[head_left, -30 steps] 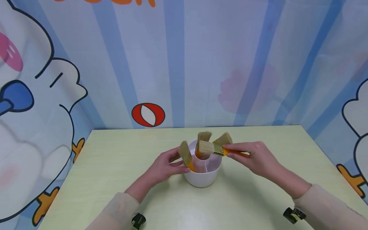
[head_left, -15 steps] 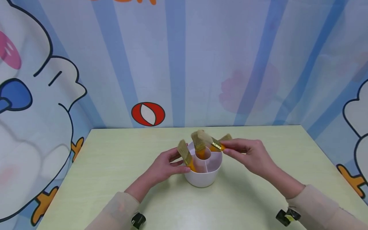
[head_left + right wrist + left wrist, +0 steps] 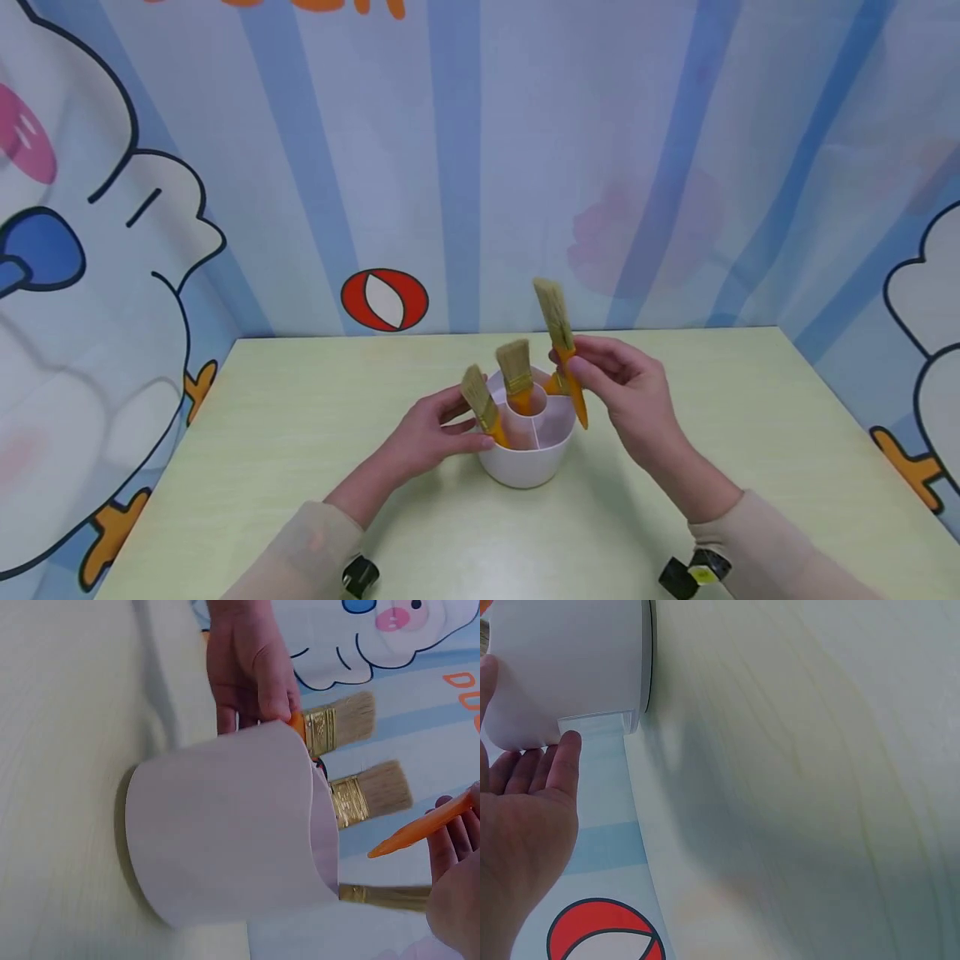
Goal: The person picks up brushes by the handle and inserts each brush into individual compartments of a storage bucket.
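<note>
A white round brush holder [image 3: 522, 471] with inner dividers and a central round cup stands upright on the table. My left hand [image 3: 429, 432] grips its left side, thumb near the rim; in the left wrist view the fingers [image 3: 564, 766] lie along its wall. My right hand [image 3: 633, 396] pinches a paintbrush [image 3: 553, 310] above the holder's right side, bristles up and orange handle pointing down, its tip outside the cup. One paintbrush [image 3: 480, 396] leans in the left compartment and another paintbrush [image 3: 515, 367] in the central cup. A third paintbrush [image 3: 556, 385] is mostly hidden behind my right hand.
The pale wooden table [image 3: 315, 392] extends around the holder. A blue striped cloth backdrop [image 3: 517, 167] with cartoon figures rises at the table's back edge and along both sides.
My right hand has turned the paintbrush from lying sideways over the holder to nearly upright, bristles up. The central brush has tipped left. My left hand stays on the holder.
</note>
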Demonstrator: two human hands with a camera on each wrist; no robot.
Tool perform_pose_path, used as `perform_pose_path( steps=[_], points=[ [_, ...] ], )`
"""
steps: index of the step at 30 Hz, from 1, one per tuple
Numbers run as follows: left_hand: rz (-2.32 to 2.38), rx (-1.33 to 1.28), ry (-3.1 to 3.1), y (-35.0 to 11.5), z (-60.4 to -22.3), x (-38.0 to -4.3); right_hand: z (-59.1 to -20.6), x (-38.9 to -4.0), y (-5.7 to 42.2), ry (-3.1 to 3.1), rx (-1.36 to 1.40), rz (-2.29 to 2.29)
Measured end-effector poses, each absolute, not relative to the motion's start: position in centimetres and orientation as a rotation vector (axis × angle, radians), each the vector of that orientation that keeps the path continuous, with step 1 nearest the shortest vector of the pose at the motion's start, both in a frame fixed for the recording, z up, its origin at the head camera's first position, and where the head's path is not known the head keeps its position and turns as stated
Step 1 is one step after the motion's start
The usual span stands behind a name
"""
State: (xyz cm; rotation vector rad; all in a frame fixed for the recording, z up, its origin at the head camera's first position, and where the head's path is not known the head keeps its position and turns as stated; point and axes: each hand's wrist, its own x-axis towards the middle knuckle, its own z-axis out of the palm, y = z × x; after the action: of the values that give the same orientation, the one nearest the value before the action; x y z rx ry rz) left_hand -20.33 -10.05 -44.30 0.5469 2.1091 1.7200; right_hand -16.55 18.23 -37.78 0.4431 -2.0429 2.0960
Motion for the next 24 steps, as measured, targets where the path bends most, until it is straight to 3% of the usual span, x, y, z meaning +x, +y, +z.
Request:
perform_pose_path(
  steps=[9,24],
  points=[
    [1.731,0.569,2.102,-9.9,-44.6,-20.4,-38.9,-16.8,16.1,-2.016,0.271,2.098],
    [1.723,0.564,2.131,-10.0,-44.6,-20.3,-40.3,-16.0,15.7,-1.918,0.328,2.017]
  ],
)
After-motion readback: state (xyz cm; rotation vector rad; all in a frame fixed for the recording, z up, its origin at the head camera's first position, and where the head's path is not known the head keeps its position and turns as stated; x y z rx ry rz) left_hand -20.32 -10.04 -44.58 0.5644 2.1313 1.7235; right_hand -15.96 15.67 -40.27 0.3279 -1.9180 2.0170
